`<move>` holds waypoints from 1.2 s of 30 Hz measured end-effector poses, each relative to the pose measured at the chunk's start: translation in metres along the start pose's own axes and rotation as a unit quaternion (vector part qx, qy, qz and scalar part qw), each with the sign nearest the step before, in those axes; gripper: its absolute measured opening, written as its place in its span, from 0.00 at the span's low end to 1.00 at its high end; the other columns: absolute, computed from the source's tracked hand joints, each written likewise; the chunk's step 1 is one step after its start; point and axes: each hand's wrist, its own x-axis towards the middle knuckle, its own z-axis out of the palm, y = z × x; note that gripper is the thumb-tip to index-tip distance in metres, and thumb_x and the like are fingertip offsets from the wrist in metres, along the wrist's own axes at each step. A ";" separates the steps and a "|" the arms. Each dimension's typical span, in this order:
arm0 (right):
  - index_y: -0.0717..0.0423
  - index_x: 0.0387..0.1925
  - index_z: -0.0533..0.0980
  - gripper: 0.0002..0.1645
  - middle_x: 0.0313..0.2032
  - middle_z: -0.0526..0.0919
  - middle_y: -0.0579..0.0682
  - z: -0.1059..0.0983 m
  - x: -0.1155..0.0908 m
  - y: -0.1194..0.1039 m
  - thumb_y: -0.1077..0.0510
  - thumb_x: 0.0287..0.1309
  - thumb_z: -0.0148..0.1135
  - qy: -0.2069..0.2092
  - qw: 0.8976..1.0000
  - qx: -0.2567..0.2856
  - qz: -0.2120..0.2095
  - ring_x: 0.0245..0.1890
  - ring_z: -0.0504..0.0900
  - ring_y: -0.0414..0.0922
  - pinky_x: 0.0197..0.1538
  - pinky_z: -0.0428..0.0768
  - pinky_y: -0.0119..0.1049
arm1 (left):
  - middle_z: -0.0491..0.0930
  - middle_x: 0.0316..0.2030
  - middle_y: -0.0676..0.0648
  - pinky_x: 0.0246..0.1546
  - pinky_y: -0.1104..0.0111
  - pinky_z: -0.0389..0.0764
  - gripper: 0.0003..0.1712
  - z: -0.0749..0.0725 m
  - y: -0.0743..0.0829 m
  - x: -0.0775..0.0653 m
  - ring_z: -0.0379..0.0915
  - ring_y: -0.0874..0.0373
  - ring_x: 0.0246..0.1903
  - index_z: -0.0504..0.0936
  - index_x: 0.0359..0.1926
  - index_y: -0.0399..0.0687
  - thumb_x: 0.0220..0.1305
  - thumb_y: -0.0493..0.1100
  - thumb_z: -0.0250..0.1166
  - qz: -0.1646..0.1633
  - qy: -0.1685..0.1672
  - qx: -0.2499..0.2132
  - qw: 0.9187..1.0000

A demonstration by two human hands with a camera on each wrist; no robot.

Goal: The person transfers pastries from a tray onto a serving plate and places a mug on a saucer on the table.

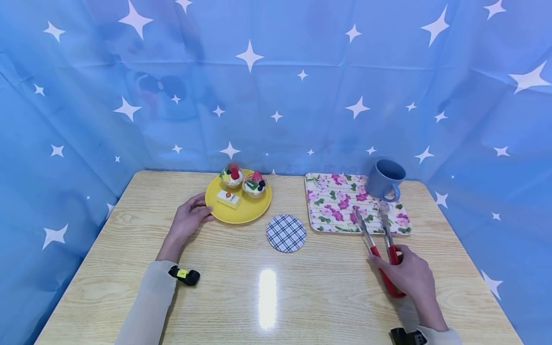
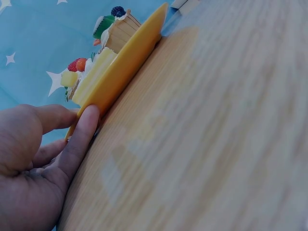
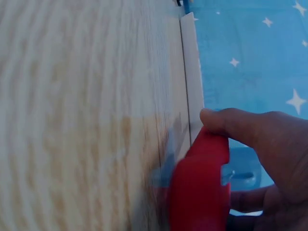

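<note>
Fingers of the right hand [image 1: 411,274] curl round red-handled tongs [image 1: 393,255], spread and pointing forward over the floral tray [image 1: 329,206], while well leftward the left hand [image 1: 189,216] pinches the rim of the yellow dessert plate [image 1: 247,212].

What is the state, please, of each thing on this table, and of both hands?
Yellow plate: level, loaded
Dessert cups: upright, filled, fruit-topped
Cake slice: resting on the plate
Coaster: flat, uncovered
Floral tray: flat, bearing the mug
Mug: upright; contents unclear
Tongs: arms apart, tips above the tray, contact unclear
Left hand: pinching the plate's rim
Right hand: holding the tongs
</note>
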 end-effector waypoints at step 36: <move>0.70 0.76 0.53 0.68 0.58 0.73 0.74 -0.013 0.006 -0.001 0.22 0.58 0.61 -0.041 0.997 0.049 -0.045 0.53 0.78 0.63 0.36 0.88 0.42 | 0.71 0.59 0.40 0.49 0.72 0.91 0.36 0.006 0.002 0.000 0.82 0.67 0.42 0.60 0.79 0.49 0.75 0.41 0.61 -0.003 0.026 0.016 1.000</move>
